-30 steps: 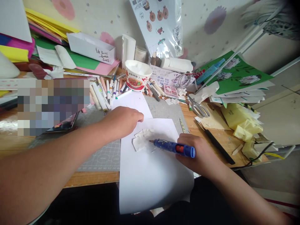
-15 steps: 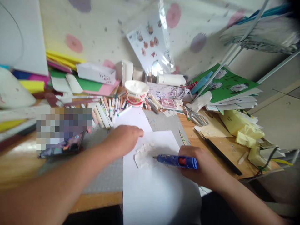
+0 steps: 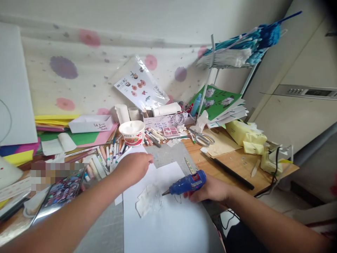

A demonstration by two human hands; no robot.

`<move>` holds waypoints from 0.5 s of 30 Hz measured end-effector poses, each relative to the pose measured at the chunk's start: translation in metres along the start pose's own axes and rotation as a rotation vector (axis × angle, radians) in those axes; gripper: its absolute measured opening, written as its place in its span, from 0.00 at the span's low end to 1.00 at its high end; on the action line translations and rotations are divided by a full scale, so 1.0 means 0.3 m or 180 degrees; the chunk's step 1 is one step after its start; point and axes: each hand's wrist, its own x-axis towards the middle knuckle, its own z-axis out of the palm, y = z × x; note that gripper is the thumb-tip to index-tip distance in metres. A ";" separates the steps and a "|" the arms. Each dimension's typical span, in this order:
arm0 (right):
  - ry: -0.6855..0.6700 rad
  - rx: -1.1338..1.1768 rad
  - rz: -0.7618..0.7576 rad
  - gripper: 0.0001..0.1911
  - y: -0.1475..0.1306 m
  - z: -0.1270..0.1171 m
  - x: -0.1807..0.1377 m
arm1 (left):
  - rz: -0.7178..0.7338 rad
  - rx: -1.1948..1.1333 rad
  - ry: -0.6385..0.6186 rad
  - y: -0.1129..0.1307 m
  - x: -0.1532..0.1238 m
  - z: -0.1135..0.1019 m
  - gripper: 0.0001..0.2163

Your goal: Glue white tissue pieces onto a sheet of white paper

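Observation:
My right hand [image 3: 210,188] is wrapped around a blue hot glue gun [image 3: 185,183]. The gun's metal nozzle points down and left, close to the right edge of a torn, crumpled piece of white paper [image 3: 147,200]. That piece lies on a large white sheet [image 3: 163,230], and shiny clear strands show at its right side. My left hand [image 3: 135,168] rests over the sheet's upper left part, above the torn piece. Its fingers are curled closed, and what they hold, if anything, is hidden.
A paper bowl [image 3: 131,135] stands behind the left hand, among many markers [image 3: 116,151]. Scissors [image 3: 202,137] and a long black tool [image 3: 231,173] lie to the right. On the left is a phone [image 3: 61,191]. A grey cutting mat [image 3: 105,228] lies beneath the sheet.
The head view has tilted up, showing more wall and the right side of the room. The glue gun has turned in my right hand, its rear now raised. My left hand stays closed.

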 end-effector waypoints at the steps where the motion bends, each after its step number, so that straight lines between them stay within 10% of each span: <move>1: -0.0063 0.0049 -0.0033 0.13 0.003 -0.004 0.004 | 0.0104 -0.0013 0.0026 0.016 0.052 -0.014 0.11; 8: -0.0233 0.0480 -0.0190 0.17 0.018 -0.021 0.029 | 0.0186 0.0059 0.0090 0.065 0.405 -0.008 0.12; 15: -0.0302 0.0757 -0.0135 0.19 0.019 -0.033 0.023 | 0.0010 -0.0054 0.0168 0.026 0.455 -0.018 0.11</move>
